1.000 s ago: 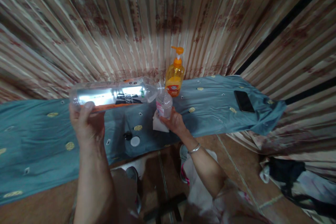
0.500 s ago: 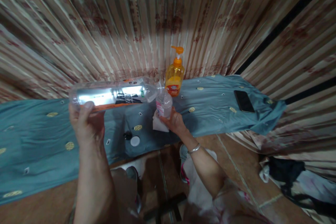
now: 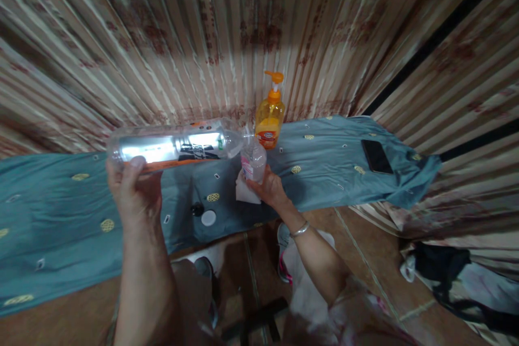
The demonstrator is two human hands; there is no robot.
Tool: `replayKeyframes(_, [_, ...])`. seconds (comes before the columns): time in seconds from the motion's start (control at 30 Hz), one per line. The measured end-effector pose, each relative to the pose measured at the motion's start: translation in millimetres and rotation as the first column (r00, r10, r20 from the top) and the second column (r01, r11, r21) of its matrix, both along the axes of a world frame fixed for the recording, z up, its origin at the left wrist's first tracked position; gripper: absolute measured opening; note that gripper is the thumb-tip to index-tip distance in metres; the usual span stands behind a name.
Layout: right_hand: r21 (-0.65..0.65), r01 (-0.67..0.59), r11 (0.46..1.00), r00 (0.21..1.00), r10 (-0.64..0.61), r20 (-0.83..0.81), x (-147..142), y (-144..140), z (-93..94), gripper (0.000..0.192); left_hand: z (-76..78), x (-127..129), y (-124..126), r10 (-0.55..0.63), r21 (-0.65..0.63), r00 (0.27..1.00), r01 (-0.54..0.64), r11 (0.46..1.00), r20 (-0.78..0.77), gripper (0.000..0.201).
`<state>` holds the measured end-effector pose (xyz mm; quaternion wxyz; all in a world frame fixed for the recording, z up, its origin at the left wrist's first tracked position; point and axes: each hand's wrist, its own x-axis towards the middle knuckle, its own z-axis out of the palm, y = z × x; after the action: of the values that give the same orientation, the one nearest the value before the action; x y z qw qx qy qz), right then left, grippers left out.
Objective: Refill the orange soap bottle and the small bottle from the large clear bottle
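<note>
My left hand [image 3: 132, 189] grips the base end of a large clear plastic bottle [image 3: 178, 146], held level on its side with its neck pointing right. The neck meets the top of a small clear bottle with a pink label [image 3: 253, 160], which my right hand [image 3: 271, 189] holds upright over the blue cloth [image 3: 324, 165]. A white tissue [image 3: 246, 193] lies under the small bottle, partly beneath my right fingers.
An orange pump soap bottle [image 3: 270, 119] stands just behind the small bottle. A black cap [image 3: 197, 209] and a white cap [image 3: 208, 218] lie on the cloth. A black phone [image 3: 376, 156] rests at the right. Striped curtains hang behind; a dark bundle [image 3: 441, 270] lies on the floor at right.
</note>
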<state>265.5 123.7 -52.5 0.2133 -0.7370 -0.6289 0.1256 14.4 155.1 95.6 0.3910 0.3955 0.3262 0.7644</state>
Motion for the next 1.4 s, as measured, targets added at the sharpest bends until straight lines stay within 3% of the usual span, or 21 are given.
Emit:
replayKeyframes(0.4, [0.014,-0.045,0.999,0.999,0.045,0.017,6.1,-1.0,1.0,0.072,-1.0,-0.5,1.2,-0.018,0.026,1.0,0.018,0.999,0.007,0.077])
replayKeyframes(0.6, [-0.066,-0.02,0.998,1.0,0.019,-0.022,2.6,-3.2,13.6,0.062,-1.1,-0.5,0.6,-0.021,0.029,1.0,0.021,0.999,-0.001,0.078])
replayKeyframes(1.03, [-0.103,0.0,0.995,0.998,-0.007,-0.067,0.3,-4.4,25.7,0.054,-1.9,-1.4,1.3,-0.03,0.046,1.0,0.031,0.998,-0.007,0.079])
replayKeyframes(1.4, [-0.031,-0.035,0.999,0.999,0.036,0.024,2.6,-3.2,16.1,0.069,-1.5,-1.8,1.3,-0.026,0.048,0.999,0.027,0.998,-0.019,0.075])
